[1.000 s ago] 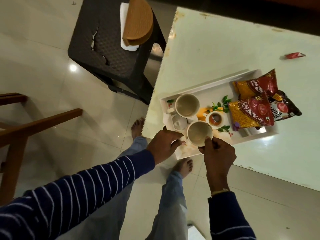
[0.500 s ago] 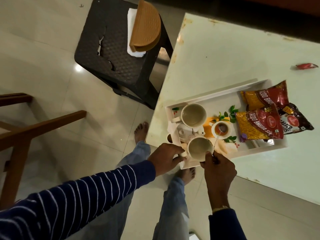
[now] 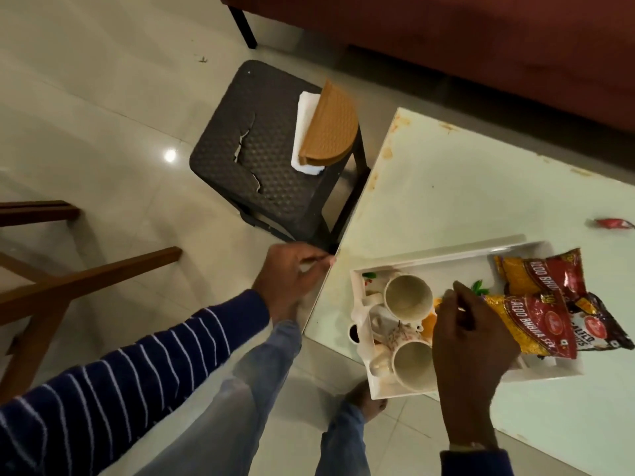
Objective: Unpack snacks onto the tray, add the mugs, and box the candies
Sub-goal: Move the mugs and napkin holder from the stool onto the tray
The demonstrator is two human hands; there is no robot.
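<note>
The right hand (image 3: 470,341) hides part of the white rectangular plastic tray (image 3: 446,261), fingers loosely curled, grip unclear; the left hand (image 3: 292,280) hangs relaxed, holding nothing.

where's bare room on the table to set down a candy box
Bare tabletop lies beyond the tray's far rim, between that rim and the sofa-side edge, left of the red candy. A narrow strip runs between the tray and the table's left edge. The tray is crowded: two mugs and snack packets, with the right hand above.

The near red-and-yellow snack packet (image 3: 536,324) reads "ALOO BHUJIA SEV". The packet at its 12 o'clock (image 3: 543,280) shows "ALOO BHU". The dark packet (image 3: 598,333) reads "SALTED".
</note>
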